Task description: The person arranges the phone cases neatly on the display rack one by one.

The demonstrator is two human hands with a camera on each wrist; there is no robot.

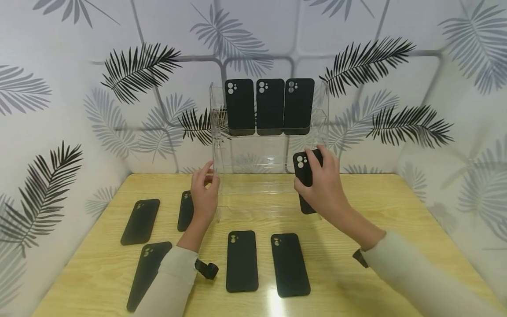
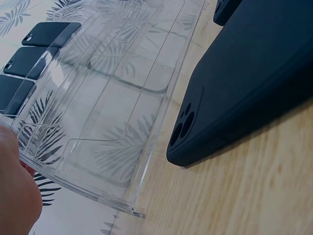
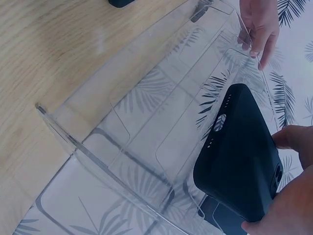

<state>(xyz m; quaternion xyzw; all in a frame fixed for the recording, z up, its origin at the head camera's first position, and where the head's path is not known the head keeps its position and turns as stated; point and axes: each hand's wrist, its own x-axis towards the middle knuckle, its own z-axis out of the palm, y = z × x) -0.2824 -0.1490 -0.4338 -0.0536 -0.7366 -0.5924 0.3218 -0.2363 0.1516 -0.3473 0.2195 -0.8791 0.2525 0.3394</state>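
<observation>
At the front of the pale yellow wood-grain table (image 1: 95, 277), two flat black phone cases with camera cutouts lie side by side: a middle case (image 1: 242, 264) and a right-hand case (image 1: 291, 266). To their left, a third black case (image 1: 146, 270) runs partly behind my cream left sleeve (image 1: 170, 273). Farther back lie a far-left black case (image 1: 140, 222) and another black case (image 1: 185, 213), partly covered by my left arm.

Beyond them, my left hand (image 1: 205, 193) pinches the side edge of a clear, tiered plastic rack (image 1: 216, 152). My right hand (image 1: 325, 187) grips one matte black rectangular phone case (image 1: 305, 176) between thumb and fingers, tilted slightly, its cutouts uppermost, before the rack's right side; I cannot tell whether it touches the rack. On the top tier three black cases (image 1: 270, 108) stand in a row, and behind rises a white wall (image 1: 273, 26) printed with grey and black fronds.
</observation>
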